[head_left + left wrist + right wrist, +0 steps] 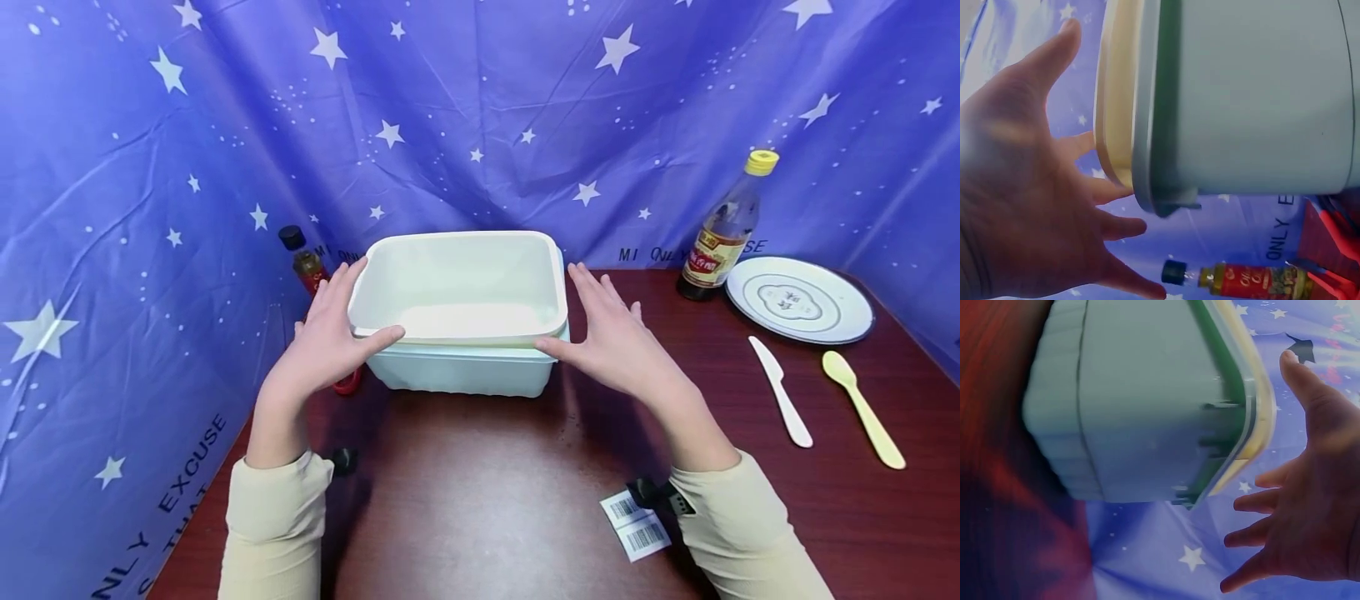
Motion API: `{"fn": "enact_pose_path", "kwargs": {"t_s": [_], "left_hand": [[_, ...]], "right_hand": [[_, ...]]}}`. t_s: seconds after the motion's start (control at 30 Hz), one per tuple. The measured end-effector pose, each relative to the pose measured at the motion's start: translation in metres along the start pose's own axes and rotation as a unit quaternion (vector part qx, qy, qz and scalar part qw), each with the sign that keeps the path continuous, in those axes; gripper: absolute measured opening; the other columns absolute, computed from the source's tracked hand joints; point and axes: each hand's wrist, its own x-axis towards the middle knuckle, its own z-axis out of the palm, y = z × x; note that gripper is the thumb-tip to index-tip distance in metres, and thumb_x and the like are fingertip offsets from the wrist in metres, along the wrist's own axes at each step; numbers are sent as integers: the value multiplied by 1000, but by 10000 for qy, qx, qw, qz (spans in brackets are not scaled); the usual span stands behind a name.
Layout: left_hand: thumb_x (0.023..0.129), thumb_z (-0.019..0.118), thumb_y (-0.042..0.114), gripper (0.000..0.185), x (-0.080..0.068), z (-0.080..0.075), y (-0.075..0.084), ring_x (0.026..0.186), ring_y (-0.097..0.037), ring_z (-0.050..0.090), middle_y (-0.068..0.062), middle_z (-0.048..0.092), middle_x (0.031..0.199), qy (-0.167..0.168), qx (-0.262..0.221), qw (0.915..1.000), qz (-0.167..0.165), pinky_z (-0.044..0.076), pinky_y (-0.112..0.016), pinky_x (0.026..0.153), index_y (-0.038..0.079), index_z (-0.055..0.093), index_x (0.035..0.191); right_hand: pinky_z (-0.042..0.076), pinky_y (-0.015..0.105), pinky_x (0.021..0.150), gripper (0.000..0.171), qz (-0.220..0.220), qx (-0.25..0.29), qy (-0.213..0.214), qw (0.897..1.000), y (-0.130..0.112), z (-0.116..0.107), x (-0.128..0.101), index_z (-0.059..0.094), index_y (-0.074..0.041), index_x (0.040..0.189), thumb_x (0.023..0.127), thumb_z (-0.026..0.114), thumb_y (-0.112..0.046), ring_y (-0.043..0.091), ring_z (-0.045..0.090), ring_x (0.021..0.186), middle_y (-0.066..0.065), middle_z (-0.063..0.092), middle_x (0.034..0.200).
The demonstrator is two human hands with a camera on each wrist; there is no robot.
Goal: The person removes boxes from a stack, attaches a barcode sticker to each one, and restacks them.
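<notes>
A light blue-green plastic box (pixel 465 372) stands on the table in the head view, with a cream-white basin (pixel 457 283) nested in its top. At the left end of the basin is my left hand (pixel 322 333), fingers spread and thumb by the front rim. My right hand (pixel 611 337) mirrors it at the right end, its thumb tip overlapping the front corner of the rim. Both wrist views show the cream rim (pixel 1120 81) above the box's own rim. There, the right hand (pixel 1316 500) has its fingers apart and a gap to the basin.
Left of the box stand an oil bottle (pixel 309 268) and a red object (pixel 348 383), partly hidden. A yellow-capped sauce bottle (pixel 716 242), white plate (pixel 840 292), white knife (pixel 783 400) and yellow spoon (pixel 866 408) are at the right. A barcode label (pixel 636 527) lies near the right wrist.
</notes>
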Motion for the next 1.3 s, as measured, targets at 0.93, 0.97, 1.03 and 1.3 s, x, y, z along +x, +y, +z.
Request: {"fn": "enact_pose_path", "kwargs": {"t_s": [0.93, 0.97, 1.03, 1.3], "left_hand": [[88, 81, 31, 94, 9, -1, -38, 127, -27, 47, -8, 41, 147, -914, -1801, 9793, 138, 39, -50, 104, 16, 21, 159], [88, 81, 31, 94, 9, -1, -39, 127, -27, 47, -9, 41, 147, -895, -1827, 9790, 153, 39, -50, 104, 16, 22, 159], [87, 81, 29, 94, 9, 0, -39, 127, -27, 47, -9, 41, 147, -870, -1889, 9780, 181, 39, -50, 105, 16, 22, 159], [86, 83, 30, 93, 9, -1, -33, 127, -27, 49, -9, 48, 145, -636, -1846, 9805, 200, 39, -51, 106, 16, 26, 158]], "right_hand": [[12, 79, 106, 111, -423, 1156, -12, 9924, 0, 34, 16, -4, -17, 163, 90, 66, -61, 36, 21, 150, 6, 9, 168], [12, 79, 107, 111, -418, 1159, -18, 9924, 0, 34, 16, -5, -17, 163, 90, 66, -60, 36, 20, 150, 6, 9, 168], [11, 79, 107, 111, -404, 1160, -22, 9924, 1, 35, 16, -5, -17, 163, 90, 67, -60, 34, 19, 151, 7, 9, 168], [4, 77, 110, 109, -303, 1089, -117, 9935, 1, 30, 14, -4, -15, 163, 92, 65, -60, 28, -3, 154, 11, 5, 169]]}}
